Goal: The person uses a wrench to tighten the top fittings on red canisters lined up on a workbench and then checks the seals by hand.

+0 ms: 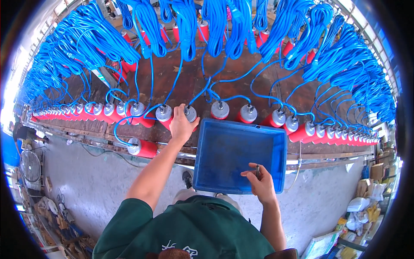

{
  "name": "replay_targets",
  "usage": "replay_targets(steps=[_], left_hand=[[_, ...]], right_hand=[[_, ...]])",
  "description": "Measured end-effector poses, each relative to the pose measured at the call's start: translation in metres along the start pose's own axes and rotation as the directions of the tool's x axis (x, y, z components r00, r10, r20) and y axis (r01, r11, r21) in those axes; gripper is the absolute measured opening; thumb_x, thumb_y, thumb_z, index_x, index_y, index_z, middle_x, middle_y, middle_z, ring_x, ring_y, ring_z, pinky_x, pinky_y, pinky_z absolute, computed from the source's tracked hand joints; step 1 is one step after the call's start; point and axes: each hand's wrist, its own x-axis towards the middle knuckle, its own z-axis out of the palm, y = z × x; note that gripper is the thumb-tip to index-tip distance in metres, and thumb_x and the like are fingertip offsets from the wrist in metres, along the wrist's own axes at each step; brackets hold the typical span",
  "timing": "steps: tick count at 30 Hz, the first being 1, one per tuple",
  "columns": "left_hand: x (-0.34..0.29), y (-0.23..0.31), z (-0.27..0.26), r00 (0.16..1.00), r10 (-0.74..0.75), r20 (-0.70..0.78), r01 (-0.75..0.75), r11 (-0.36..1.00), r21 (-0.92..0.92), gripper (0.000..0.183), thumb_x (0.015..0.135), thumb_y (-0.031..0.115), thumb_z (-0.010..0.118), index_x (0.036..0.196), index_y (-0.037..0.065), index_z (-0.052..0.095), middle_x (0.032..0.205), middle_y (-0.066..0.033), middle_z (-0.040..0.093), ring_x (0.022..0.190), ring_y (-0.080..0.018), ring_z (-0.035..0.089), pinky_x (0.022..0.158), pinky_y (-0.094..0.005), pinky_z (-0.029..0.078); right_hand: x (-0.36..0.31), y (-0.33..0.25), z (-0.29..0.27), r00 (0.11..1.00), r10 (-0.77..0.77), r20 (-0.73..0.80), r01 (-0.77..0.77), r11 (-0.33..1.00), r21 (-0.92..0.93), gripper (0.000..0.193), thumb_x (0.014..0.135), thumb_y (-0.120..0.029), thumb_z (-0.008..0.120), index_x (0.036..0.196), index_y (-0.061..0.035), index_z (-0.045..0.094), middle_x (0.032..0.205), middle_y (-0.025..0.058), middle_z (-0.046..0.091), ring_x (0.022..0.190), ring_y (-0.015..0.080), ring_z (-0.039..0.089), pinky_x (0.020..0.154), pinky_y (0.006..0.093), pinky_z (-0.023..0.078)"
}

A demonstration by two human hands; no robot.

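My left hand [182, 126] is closed around a red cylinder with a grey metal top [190, 114], which stands near the table's front edge. A blue cable runs from that top. Over the right part of a shallow blue plastic tray [241, 125], my right hand [262, 186] pinches a small dark metal piece [258, 170]; its exact kind is too small to tell. Another grey-topped red cylinder [163, 113] stands just left of my left hand. To its right, a similar upright cylinder [220, 110] sits behind the tray.
Rows of similar red cylinders line the brown table [181, 80], and one cylinder [143, 147] lies tilted at the front left edge. Thick blue cable bundles [185, 30] hang above. A fan [31, 166] stands on the left; bags and cartons [360, 205] lie on the right.
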Motion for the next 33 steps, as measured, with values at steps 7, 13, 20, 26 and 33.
replay_targets(steps=[7, 13, 20, 26, 33], left_hand=[[-0.002, 0.004, 0.011, 1.000, -0.015, -0.028, 0.015, 1.000, 0.007, 0.082, 0.082, 0.036, 0.090, 0.146, 0.007, 0.048, 0.134, -0.0148, 0.057, 0.112, -0.0419, 0.069, 0.085, -0.0535, 0.060], [-0.001, 0.009, 0.015, 0.986, -0.148, -0.080, 0.154, 0.985, 0.074, 0.086, 0.082, 0.040, 0.090, 0.147, 0.005, 0.045, 0.137, -0.0180, 0.054, 0.112, -0.0433, 0.069, 0.084, -0.0545, 0.060], [0.001, 0.009, 0.006, 0.991, -0.136, -0.015, 0.136, 0.989, 0.052, 0.091, 0.080, 0.044, 0.091, 0.149, 0.005, 0.045, 0.142, -0.0187, 0.053, 0.119, -0.0439, 0.067, 0.090, -0.0560, 0.060], [-0.015, -0.006, 0.001, 0.996, 0.025, -0.083, -0.031, 0.998, -0.063, 0.084, 0.086, 0.035, 0.088, 0.149, 0.002, 0.044, 0.149, -0.0187, 0.052, 0.122, -0.0445, 0.064, 0.097, -0.0522, 0.058], [-0.066, -0.108, 0.014, 0.951, -0.234, -0.203, 0.190, 0.959, -0.211, 0.058, 0.081, 0.027, 0.091, 0.119, 0.000, 0.057, 0.105, -0.0179, 0.064, 0.097, -0.0341, 0.066, 0.088, -0.0481, 0.055]], right_hand=[[0.001, 0.009, 0.007, 0.999, 0.032, -0.021, -0.031, 0.999, 0.016, 0.044, 0.104, -0.020, 0.069, 0.138, 0.0043, 0.059, 0.108, 0.0081, 0.080, 0.054, 0.0047, 0.050, 0.047, 0.0223, 0.040], [-0.004, 0.009, 0.003, 0.999, 0.037, -0.037, -0.037, 0.999, -0.003, 0.042, 0.103, -0.020, 0.069, 0.137, 0.0044, 0.060, 0.107, 0.0082, 0.080, 0.053, 0.0051, 0.051, 0.047, 0.0226, 0.041], [0.000, 0.019, 0.003, 0.998, 0.054, -0.010, -0.054, 0.998, 0.010, 0.042, 0.103, -0.021, 0.068, 0.135, 0.0047, 0.061, 0.105, 0.0092, 0.080, 0.054, 0.0056, 0.051, 0.048, 0.0232, 0.042], [0.006, 0.009, 0.008, 0.999, 0.048, 0.020, -0.046, 0.995, -0.087, 0.036, 0.107, -0.018, 0.065, 0.135, 0.0035, 0.060, 0.108, 0.0136, 0.078, 0.053, 0.0074, 0.050, 0.046, 0.0230, 0.042], [0.007, 0.009, -0.004, 0.996, 0.064, -0.061, -0.063, 0.998, 0.018, 0.034, 0.106, -0.018, 0.064, 0.133, 0.0034, 0.063, 0.104, 0.0107, 0.080, 0.053, 0.0063, 0.048, 0.047, 0.0226, 0.039]])
